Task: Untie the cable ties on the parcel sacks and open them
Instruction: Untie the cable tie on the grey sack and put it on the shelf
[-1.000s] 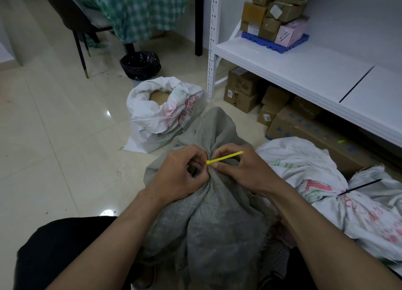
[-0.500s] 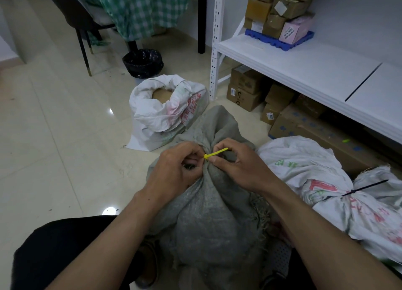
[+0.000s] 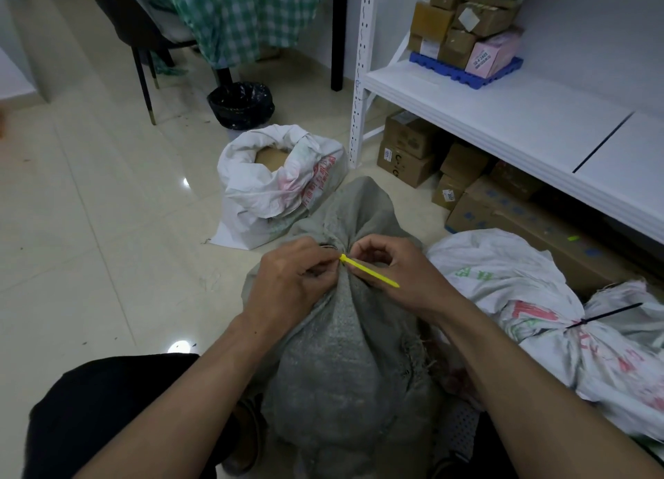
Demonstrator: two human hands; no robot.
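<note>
A grey woven sack (image 3: 345, 363) stands between my knees, its neck bunched and bound by a yellow cable tie (image 3: 370, 271). My left hand (image 3: 287, 284) pinches the tie's head at the neck, fingers curled. My right hand (image 3: 399, 273) grips the gathered neck beside the tie, whose loose tail lies across its fingers. To the right lies a white sack (image 3: 531, 309) closed with a black cable tie (image 3: 603, 315). Beyond stands another white sack (image 3: 280, 184) with its mouth open.
A white metal shelf (image 3: 503, 119) runs along the right, with cardboard boxes (image 3: 467, 22) on a blue tray on top and more boxes (image 3: 413, 151) beneath. A black bin (image 3: 241, 104), chair legs and a green checked cloth (image 3: 244, 15) stand at the back. Glossy tiles lie to the left.
The yellow tie's tail swung from pointing up and right to pointing down and right across my right hand. Both hands stayed at the grey sack's neck.
</note>
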